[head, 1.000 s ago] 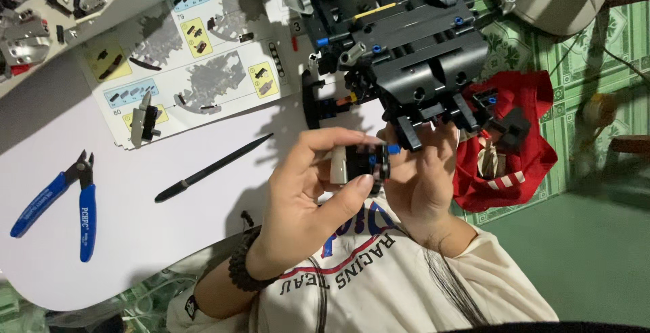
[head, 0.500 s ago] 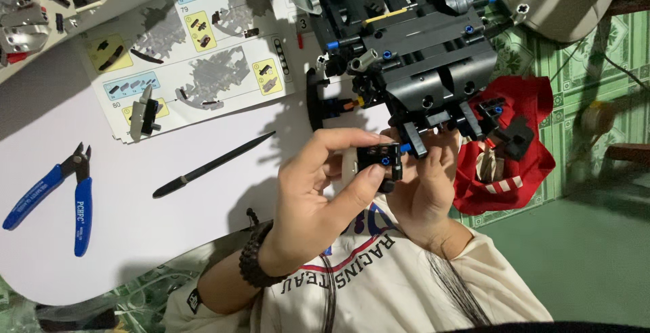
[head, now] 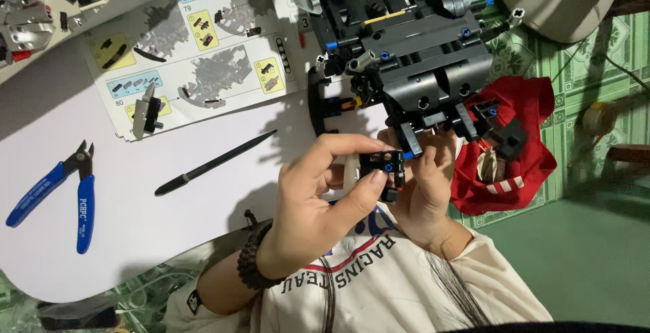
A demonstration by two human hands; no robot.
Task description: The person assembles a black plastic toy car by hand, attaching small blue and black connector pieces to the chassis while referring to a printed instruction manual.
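My left hand [head: 318, 204] pinches a small black brick assembly [head: 381, 167] between thumb and forefinger, holding it just below the large black and grey model vehicle [head: 413, 55] that sits at the edge of the white surface [head: 135, 238]. My right hand [head: 426, 184] is curled on the far side of the same small piece, its fingers pressed against it and close under the model's lower edge, where blue pins show. A dark beaded bracelet [head: 252, 265] circles my left wrist. On the surface to the left lie a slim black tool [head: 213, 163] and, further out, a pair of blue-handled cutters [head: 64, 194], well apart from my hands. Above them the open instruction booklet [head: 196, 48] is spread flat, with a small grey and black part [head: 146, 111] resting on its lower page. More loose grey and black pieces [head: 34, 8] are scattered near the top left corner. A red cloth bag [head: 514, 150] lies beside the model on the green patterned floor [head: 582, 102], just beyond my right hand. I wear a light printed shirt [head: 379, 285].
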